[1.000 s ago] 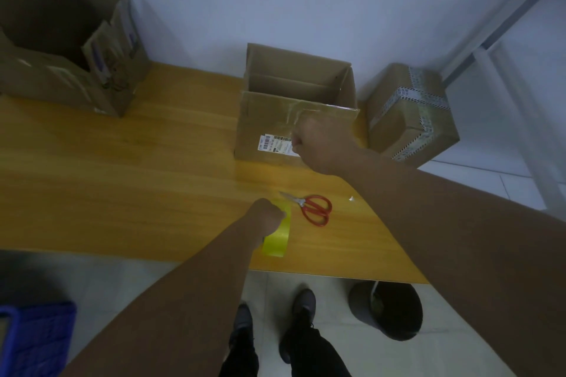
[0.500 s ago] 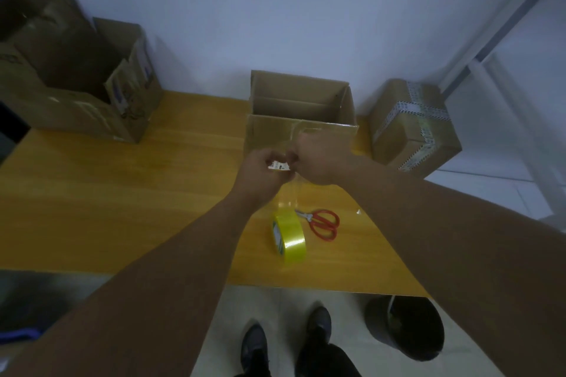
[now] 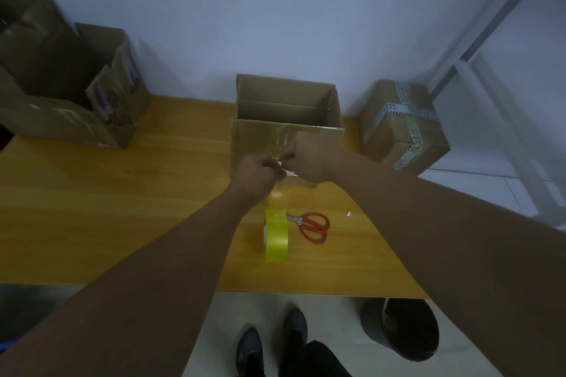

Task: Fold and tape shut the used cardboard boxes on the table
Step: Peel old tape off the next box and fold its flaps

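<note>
Open-topped brown cardboard box [image 3: 288, 107] stands at the middle rear of the yellow wooden table [image 3: 122, 208], its flaps upright. The left hand [image 3: 257, 174] and right hand [image 3: 315, 159] meet against its near wall with fingers curled. Both pinch what appears to be a strip of clear tape [image 3: 280, 139], though the dim view leaves this uncertain. A yellow roll of tape [image 3: 276, 236] stands on edge nearer the front, just beside red-handled scissors [image 3: 312, 226]. A taped-shut brown box [image 3: 401, 125] sits to the right and a larger open cardboard box [image 3: 61, 95] at far left.
</note>
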